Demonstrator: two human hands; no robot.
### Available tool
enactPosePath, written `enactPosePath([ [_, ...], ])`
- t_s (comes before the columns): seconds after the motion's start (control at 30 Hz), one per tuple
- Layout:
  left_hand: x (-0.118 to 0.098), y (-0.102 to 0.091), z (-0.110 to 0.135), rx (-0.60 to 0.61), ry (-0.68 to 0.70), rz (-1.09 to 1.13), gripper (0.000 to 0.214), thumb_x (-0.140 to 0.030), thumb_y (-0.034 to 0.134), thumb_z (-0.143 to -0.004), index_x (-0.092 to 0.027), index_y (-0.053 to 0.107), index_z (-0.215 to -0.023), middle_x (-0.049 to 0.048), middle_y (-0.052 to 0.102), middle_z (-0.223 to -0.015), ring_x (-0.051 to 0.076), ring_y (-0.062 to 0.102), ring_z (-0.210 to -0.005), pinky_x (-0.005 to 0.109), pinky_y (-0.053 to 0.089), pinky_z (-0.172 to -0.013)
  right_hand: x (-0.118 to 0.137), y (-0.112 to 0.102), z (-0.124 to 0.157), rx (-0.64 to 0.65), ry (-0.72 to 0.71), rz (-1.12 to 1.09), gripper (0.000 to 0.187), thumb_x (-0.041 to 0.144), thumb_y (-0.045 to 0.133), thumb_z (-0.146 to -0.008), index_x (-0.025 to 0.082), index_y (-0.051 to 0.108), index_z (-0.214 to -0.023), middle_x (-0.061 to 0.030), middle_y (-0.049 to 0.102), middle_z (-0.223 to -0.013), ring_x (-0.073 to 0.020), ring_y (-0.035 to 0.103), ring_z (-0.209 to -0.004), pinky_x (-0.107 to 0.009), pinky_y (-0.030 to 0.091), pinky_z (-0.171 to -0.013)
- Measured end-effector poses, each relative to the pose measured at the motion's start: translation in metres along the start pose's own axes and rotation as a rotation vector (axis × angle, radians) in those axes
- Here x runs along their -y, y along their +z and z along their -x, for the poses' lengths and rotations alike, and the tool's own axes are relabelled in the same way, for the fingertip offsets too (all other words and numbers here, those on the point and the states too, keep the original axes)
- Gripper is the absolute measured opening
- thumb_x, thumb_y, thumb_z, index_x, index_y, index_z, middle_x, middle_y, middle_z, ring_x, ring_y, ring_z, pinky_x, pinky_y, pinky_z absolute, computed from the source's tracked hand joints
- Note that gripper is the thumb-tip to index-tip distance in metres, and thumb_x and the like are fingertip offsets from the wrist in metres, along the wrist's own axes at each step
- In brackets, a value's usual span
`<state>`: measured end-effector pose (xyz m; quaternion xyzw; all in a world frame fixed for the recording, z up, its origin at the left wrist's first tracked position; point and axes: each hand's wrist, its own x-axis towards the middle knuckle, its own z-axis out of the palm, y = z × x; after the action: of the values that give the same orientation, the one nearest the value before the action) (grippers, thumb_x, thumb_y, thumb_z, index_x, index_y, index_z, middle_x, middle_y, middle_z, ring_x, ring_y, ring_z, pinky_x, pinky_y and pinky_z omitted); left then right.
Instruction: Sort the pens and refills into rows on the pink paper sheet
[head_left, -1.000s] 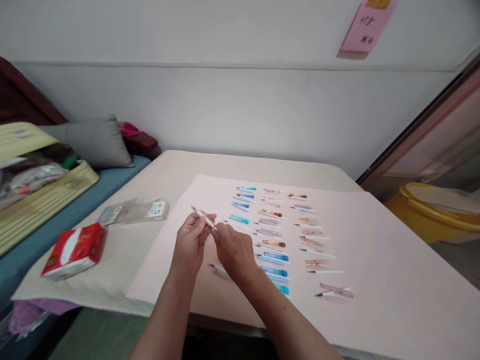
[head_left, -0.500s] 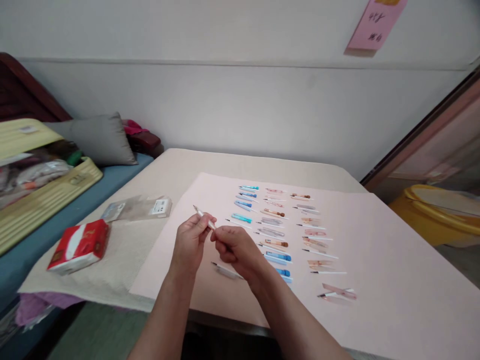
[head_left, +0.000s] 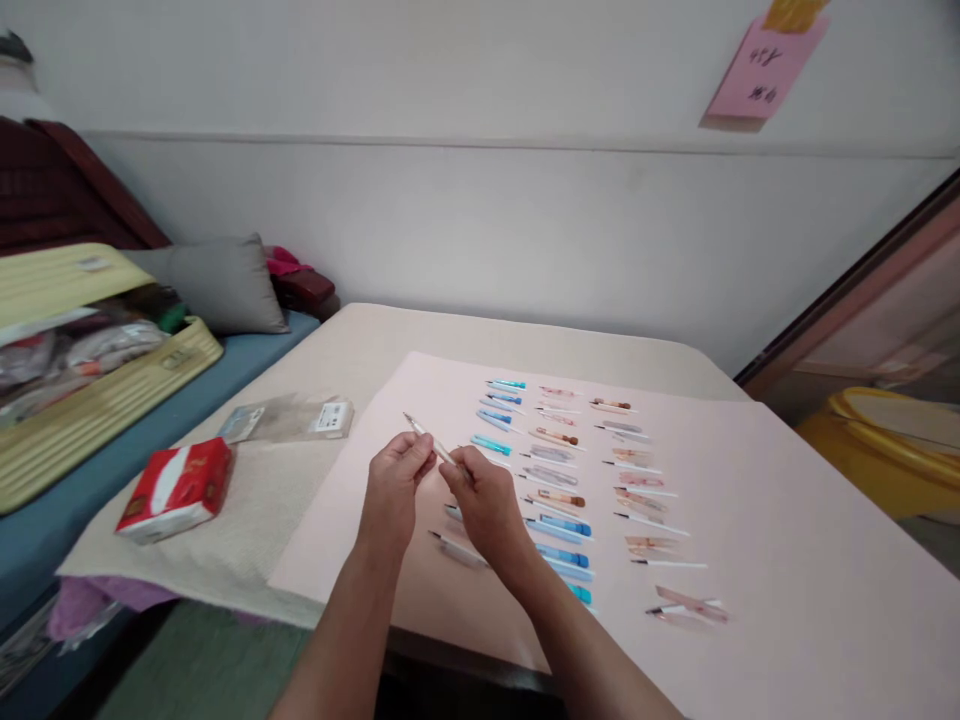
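A slim, pale pen [head_left: 439,447] slants between my two hands above the paper-covered table, its metallic tip pointing up and away to the left. The front part is pinched by the thumb and fingers of my left hand [head_left: 397,480]. My right hand [head_left: 484,495] is closed around the rear end, hiding it. Pen parts lie in rough columns beyond and right of my hands: blue barrels [head_left: 564,525], brown-capped barrels [head_left: 555,437], clear pinkish pieces [head_left: 641,480] and thin white refills with dark tips [head_left: 667,563]. A clear barrel with a dark-tipped refill [head_left: 457,548] rests below my right hand.
Pink paper [head_left: 337,560] covers much of the table. At the left are clear plastic packaging [head_left: 289,420] and a red tissue pack [head_left: 176,490]. A wall stands behind the table; a yellow bin [head_left: 874,440] is at the right.
The view has shifted slightly, moving everything a little right and down. More of the pen shows between my hands, and my right fingers now wrap its rear end more closely.
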<state>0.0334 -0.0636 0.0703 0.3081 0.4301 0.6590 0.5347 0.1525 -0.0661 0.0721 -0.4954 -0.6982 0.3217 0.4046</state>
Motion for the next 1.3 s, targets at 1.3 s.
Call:
enactPosePath([
  [1.3,0.005,-0.005,-0.004,0.145,-0.115,0.086,0.042,-0.046,0.052,-0.081,-0.008,0.069,-0.085,0.0132,0.066,-0.086,0.017,0.06,-0.078,0.029,0.047,-0.074,-0.006,-0.005,-0.008,0.369,0.608,-1.334,0.026,0.038,0.061,-0.078,0.012,0.058,-0.076,0.0066,0.048,-0.043,-0.0009,0.02,-0.029,-0.018,0.01,-0.034],
])
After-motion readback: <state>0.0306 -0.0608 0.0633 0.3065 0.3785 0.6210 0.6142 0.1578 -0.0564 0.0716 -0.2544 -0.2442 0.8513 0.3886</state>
